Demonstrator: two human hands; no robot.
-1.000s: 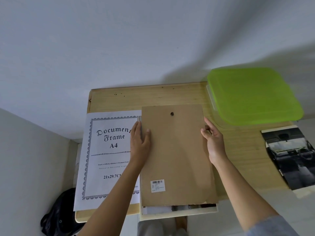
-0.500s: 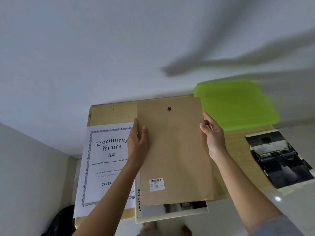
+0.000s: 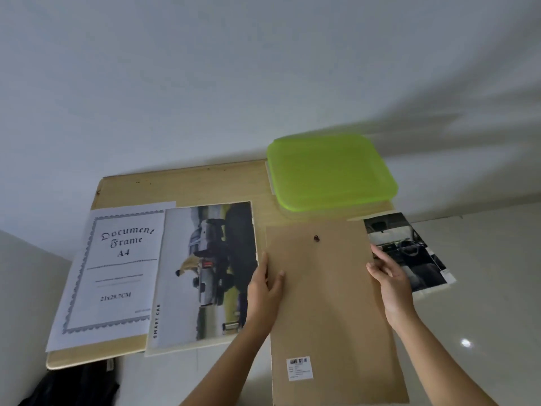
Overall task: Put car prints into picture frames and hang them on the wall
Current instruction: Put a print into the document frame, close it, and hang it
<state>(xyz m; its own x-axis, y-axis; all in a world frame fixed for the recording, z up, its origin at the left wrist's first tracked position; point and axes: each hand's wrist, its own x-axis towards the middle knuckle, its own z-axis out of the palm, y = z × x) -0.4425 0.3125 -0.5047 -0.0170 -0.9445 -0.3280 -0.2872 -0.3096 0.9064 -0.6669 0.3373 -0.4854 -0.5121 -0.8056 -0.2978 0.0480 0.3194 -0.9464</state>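
1. Insert sheet (image 3: pixel 117 273), printed "Document Frame A4": lies flat at the left of the worktop (image 3: pixel 181 186), out of any frame.
2. Car print (image 3: pixel 205 273), marked "SMART CAR": lies face up just right of the sheet and overlaps its edge. A pale frame rim (image 3: pixel 175 351) shows under its near edge. It is uncovered, with no backing on it.
3. Left hand (image 3: pixel 263 291): its grip pinches the left edge of the backing board, thumb on top.
4. Backing board (image 3: pixel 328 303), brown, with a hanging hook (image 3: pixel 316 238) and a barcode label (image 3: pixel 299 367): it is held between both hands to the right of the print, apart from the frame.
5. Green-lidded box (image 3: pixel 330 171): stands at the far right of the worktop, against the wall.
6. Right hand (image 3: pixel 392 282): its grip is curled round the board's right edge.
7. Interior print (image 3: pixel 409 253): lies loose at the far right, unframed.

Status, as judged: early. One print is laid out, the frame is open and the backing is not yet fitted. The second print is untouched. Nothing hangs on the visible wall.
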